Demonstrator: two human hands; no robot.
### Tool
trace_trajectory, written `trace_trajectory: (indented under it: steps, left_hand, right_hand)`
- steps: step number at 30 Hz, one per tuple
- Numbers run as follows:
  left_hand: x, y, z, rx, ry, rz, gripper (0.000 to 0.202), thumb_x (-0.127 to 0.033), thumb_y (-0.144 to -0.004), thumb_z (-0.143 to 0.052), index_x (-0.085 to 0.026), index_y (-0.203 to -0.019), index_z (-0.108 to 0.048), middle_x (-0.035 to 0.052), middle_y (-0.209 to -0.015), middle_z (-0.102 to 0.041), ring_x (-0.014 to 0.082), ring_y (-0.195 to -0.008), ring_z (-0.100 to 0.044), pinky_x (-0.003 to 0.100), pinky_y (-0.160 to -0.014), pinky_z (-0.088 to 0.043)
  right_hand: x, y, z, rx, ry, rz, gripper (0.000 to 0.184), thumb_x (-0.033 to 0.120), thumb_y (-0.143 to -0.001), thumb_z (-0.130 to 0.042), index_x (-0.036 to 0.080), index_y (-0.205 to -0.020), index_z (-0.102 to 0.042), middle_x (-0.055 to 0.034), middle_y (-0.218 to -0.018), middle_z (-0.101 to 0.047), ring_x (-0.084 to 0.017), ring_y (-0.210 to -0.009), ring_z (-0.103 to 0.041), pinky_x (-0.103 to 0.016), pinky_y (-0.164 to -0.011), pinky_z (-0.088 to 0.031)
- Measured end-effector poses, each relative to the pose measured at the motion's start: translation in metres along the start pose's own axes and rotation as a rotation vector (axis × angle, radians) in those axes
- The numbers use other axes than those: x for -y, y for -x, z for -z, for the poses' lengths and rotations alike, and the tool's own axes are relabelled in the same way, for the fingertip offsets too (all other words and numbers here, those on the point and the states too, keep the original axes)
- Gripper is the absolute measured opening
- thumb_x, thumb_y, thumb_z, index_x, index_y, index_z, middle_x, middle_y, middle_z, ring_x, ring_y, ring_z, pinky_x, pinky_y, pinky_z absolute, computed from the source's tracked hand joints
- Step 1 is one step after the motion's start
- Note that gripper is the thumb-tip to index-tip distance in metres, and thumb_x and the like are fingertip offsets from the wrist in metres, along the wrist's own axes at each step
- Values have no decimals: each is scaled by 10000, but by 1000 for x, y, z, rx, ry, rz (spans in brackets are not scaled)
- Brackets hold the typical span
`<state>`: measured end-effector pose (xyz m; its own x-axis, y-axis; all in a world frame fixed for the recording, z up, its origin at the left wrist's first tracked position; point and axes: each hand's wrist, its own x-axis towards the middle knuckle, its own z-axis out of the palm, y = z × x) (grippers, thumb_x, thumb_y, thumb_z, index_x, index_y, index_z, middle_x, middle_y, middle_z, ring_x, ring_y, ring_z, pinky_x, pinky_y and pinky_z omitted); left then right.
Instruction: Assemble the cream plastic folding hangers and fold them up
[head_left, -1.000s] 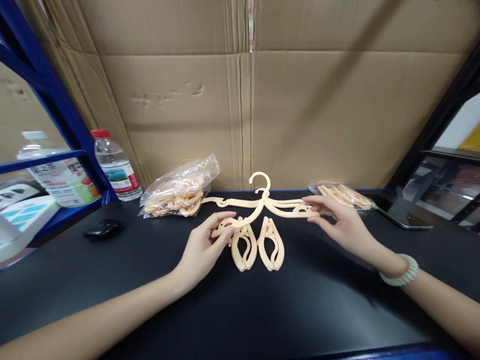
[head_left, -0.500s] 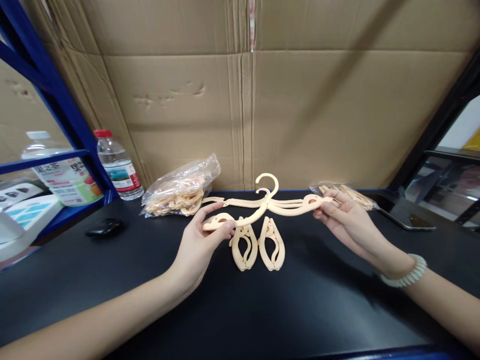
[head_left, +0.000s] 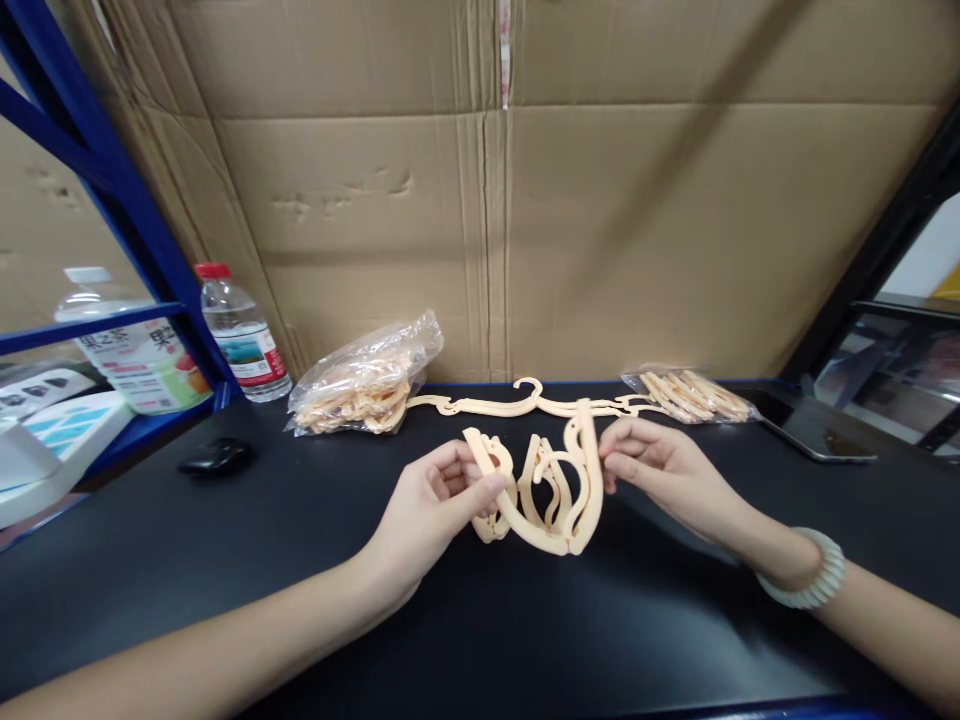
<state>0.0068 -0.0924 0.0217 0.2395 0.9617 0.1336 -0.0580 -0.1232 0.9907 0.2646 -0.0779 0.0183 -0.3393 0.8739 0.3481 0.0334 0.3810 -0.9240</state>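
Observation:
A cream plastic folding clothes hanger (head_left: 536, 540) is partly folded above the table, its arms bent up into a U around its hook. My left hand (head_left: 442, 495) pinches its left arm between thumb and fingers. At its right arm, my right hand (head_left: 667, 470) has its fingers closed with the tips at the arm's edge. Behind it lie two folded hangers, the left one (head_left: 490, 528) and the right one (head_left: 531, 490), both partly covered. Farther back, an unfolded hanger (head_left: 499, 408) lies stretched along the table's rear.
Clear bags of hanger parts lie at the back, a left bag (head_left: 360, 390) and a right bag (head_left: 694, 395). A phone (head_left: 814, 425) is at right. On the left are a black mouse (head_left: 216, 457) and a red-capped bottle (head_left: 244, 335). A cardboard wall (head_left: 360, 220) closes off the back.
The held hanger has come down and nearer, and its arms have bent from spread out to upward. Both hands have moved closer together. The unfolded hanger behind now shows more fully.

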Motion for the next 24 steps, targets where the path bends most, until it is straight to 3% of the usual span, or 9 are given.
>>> trace_trajectory:
  steps: [5, 9, 14, 21, 24]
  left_hand:
    - [1, -1, -2, -10, 15, 1, 240, -311, -751, -759, -138, -864, -637, 22, -760, -649, 126, -671, -600, 233, -639, -502]
    - [3, -1, -1, -28, 35, 10, 246, -304, -744, -768, -140, -860, -627, 16, -757, -659, 116, -681, -604, 224, -665, -504]
    - [1, 1, -2, 4, 24, -47, 193, -288, -773, -746, -154, -845, -629, 20, -794, -659, 133, -747, -609, 239, -692, -506]
    - [-5, 5, -5, 80, 9, -91, 170, -280, -788, -725, -160, -772, -605, 35, -825, -651, 164, -757, -607, 266, -649, -498]
    - [-4, 6, -5, 77, -31, -90, 159, -285, -790, -717, -153, -813, -630, 41, -823, -649, 175, -784, -609, 281, -687, -501]
  right_hand:
    - [10, 5, -9, 294, 65, 0, 232, 363, -915, -575, 203, -1044, -682, -64, -964, -684, -164, -846, -654, -329, -801, -549]
    - [15, 7, -11, 416, 96, 11, 302, 340, -950, -514, 273, -1212, -651, -72, -1164, -633, -170, -945, -631, -330, -841, -540]
    - [17, 10, -11, 390, 189, 6, 374, 354, -955, -495, 368, -1323, -555, -58, -1347, -534, -178, -958, -609, -315, -783, -556]
    - [17, 12, -12, 342, 189, 5, 382, 372, -954, -490, 369, -1332, -546, -61, -1449, -448, -168, -883, -627, -304, -699, -569]
    - [18, 12, -11, 369, 275, 53, 386, 341, -960, -490, 367, -1343, -532, -51, -1426, -492, -205, -1044, -626, -360, -851, -551]
